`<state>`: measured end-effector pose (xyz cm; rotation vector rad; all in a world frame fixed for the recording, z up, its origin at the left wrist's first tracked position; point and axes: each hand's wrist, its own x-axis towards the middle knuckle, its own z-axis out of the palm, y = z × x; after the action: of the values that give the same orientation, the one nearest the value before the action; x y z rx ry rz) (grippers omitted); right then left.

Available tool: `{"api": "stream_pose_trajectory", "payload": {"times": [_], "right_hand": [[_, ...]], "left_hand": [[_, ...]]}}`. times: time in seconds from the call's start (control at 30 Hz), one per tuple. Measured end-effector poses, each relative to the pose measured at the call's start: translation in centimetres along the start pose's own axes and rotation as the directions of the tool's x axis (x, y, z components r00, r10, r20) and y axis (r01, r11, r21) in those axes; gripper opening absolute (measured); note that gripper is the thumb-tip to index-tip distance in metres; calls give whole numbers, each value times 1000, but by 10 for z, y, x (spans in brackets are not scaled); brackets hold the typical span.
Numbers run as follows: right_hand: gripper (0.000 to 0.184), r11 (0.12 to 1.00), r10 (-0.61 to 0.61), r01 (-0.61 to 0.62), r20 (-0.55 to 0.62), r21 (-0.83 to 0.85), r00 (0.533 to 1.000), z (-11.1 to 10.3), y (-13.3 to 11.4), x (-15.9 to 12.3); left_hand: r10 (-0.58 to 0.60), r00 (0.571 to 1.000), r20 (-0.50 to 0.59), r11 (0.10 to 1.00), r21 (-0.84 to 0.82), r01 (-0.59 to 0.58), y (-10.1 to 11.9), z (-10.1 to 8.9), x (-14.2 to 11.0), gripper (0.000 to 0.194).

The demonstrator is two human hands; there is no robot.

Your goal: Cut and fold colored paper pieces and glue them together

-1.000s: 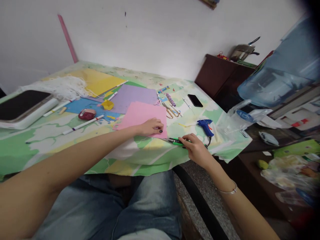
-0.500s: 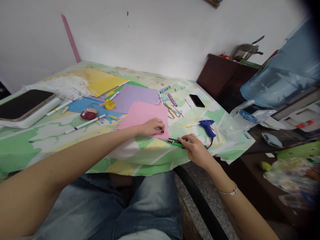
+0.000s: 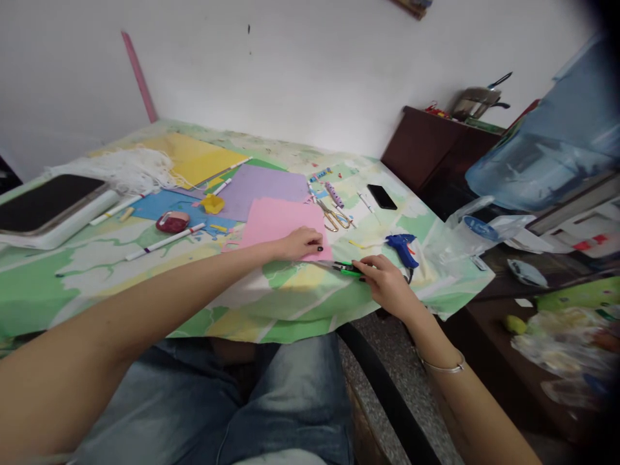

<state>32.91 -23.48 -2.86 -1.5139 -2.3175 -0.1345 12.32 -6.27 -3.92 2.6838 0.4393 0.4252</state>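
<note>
My left hand (image 3: 300, 243) rests with curled fingers on the near edge of a pink paper sheet (image 3: 278, 219) and presses it to the table. My right hand (image 3: 385, 284) pinches a green utility knife (image 3: 346, 268) lying on the tablecloth, its blade pointing toward the pink sheet's near right corner. Both arms reach over my lap from the near side.
A purple sheet (image 3: 261, 184), a yellow sheet (image 3: 194, 158), blue paper (image 3: 159, 205), markers, gold scissors (image 3: 334, 216), a blue glue gun (image 3: 401, 248), a black phone (image 3: 382, 196) and a tablet (image 3: 46, 206) lie on the green-patterned table. A dark cabinet (image 3: 426, 145) and a water jug (image 3: 542, 148) stand right.
The pink sheet and my left hand have shifted slightly right and away. My right hand with the green knife has moved a little forward, closer to the sheet's corner.
</note>
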Motion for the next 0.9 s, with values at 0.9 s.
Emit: {"api": "stream_pose_trajectory", "payload": {"times": [0.9], "right_hand": [[40,987,-98,91,43,133,994,9,32,29]], "left_hand": [[-53,967,251,982,190,4,-32,-22,-32,58]]}}
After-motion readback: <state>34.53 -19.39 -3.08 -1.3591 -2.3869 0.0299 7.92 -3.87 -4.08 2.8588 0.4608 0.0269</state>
